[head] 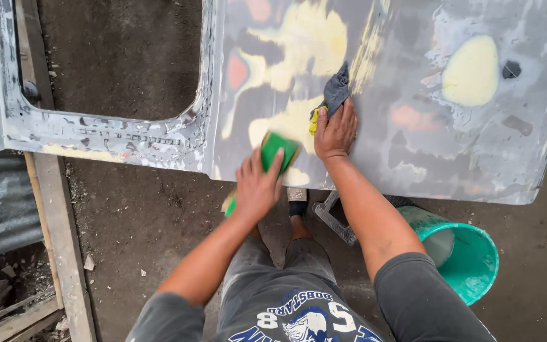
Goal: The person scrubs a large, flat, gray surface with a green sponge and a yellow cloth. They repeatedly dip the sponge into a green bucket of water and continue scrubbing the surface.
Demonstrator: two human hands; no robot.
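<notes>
My left hand (256, 187) grips a green block (278, 151) on the door (413, 126); just right, my right hand (335, 132) presses a rag (335, 94) flat.

hands (295, 158) on car door (413, 126) — block (273, 152), rag (335, 95)

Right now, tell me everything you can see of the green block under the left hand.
The green block is flat and rectangular, foam or rubber by its look, with a pale sheet showing beneath it. It lies tilted on the grey, filler-patched panel, near the lower edge. The left hand presses it, fingers over its lower end.
</notes>
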